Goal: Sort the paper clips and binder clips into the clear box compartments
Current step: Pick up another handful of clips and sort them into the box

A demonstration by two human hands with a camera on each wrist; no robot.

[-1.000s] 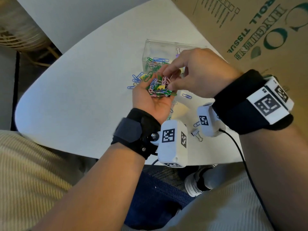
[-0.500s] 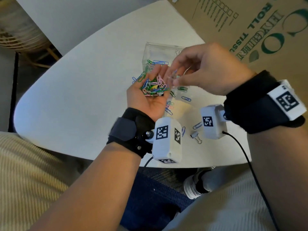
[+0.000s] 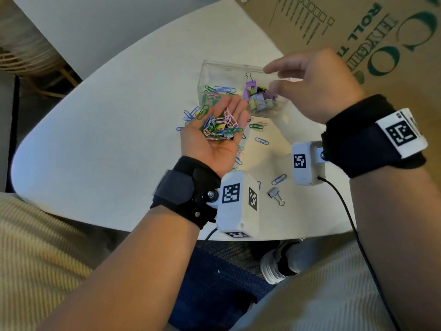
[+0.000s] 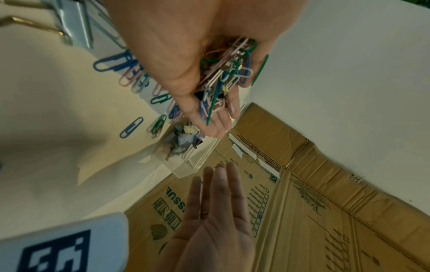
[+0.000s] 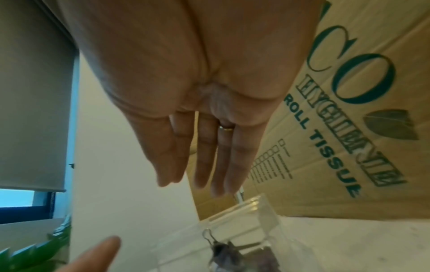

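The left hand [image 3: 216,137] is cupped palm-up, cradling a tangle of coloured paper clips [image 3: 220,126] just at six o'clock of the clear box [image 3: 229,70] on the white tabletop [image 3: 107,130]. The right hand [image 3: 317,84] hovers over the box's right compartment, fingers straight and spread, holding nothing, above the binder clips [image 3: 259,97] piled there. Loose clips [image 3: 259,133] lie scattered around the box, and one grey binder clip [image 3: 275,195] sits near the tabletop's six o'clock edge.

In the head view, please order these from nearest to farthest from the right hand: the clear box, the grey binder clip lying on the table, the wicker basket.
From the right hand:
1. Clear plastic box, directly under its fingers.
2. Grey binder clip, on the table's near edge.
3. Wicker basket, far left, off the table.
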